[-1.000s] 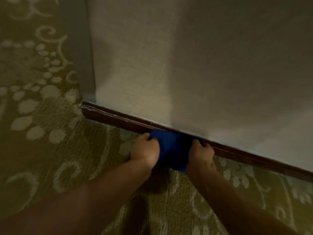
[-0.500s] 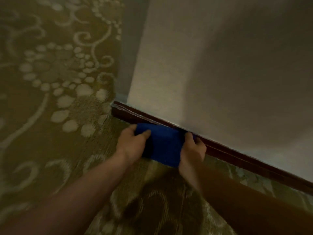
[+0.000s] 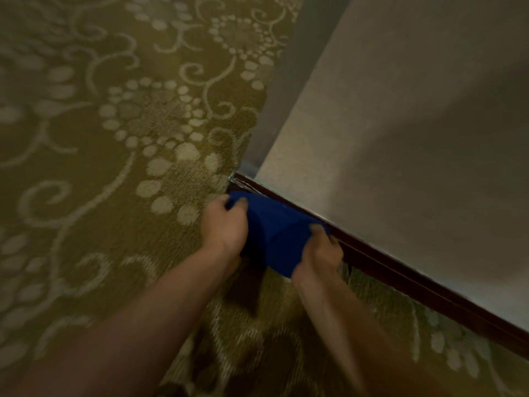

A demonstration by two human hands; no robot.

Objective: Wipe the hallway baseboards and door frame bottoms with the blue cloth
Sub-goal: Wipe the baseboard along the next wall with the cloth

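Down at the wall corner: blue cloth (image 3: pixel 274 239) is bunched up against the dark baseboard (image 3: pixel 400 277), right near where the board ends at the corner
Left hand (image 3: pixel 223 224): fingers curled into the left end of the cloth, clamped on it, thumb side up
Right hand (image 3: pixel 320 253): pinching the right end of the cloth, knuckles just about touching the baseboard
Cloth position: stretched between the two hands, top edge on the board, lower part sagging toward the floor
Baseboard: dark reddish-brown strip, runs diagonally from the corner down to the right edge of the view, looks a bit scuffed at the corner end
Wall (image 3: pixel 400 138): plain beige-grey, fills the whole upper right, soft shadow across it
Corner: wall turns away here, with a narrow grey side face (image 3: pixel 274 110) going up toward the top
Carpet (image 3: pixel 114 167): olive-gold floor with pale swirls and dotted flower shapes, covers everything on the left and below
In the way: nothing sits between the hands and the board, only carpet around them
Hidden: the stretch of baseboard behind the cloth, plus most fingertips buried in the fabric
Cut off: both forearms run out of the bottom edge, baseboard runs off at the right
Hard to make out: whole shot is dim and motion-blurred, so can't tell how the cloth is folded
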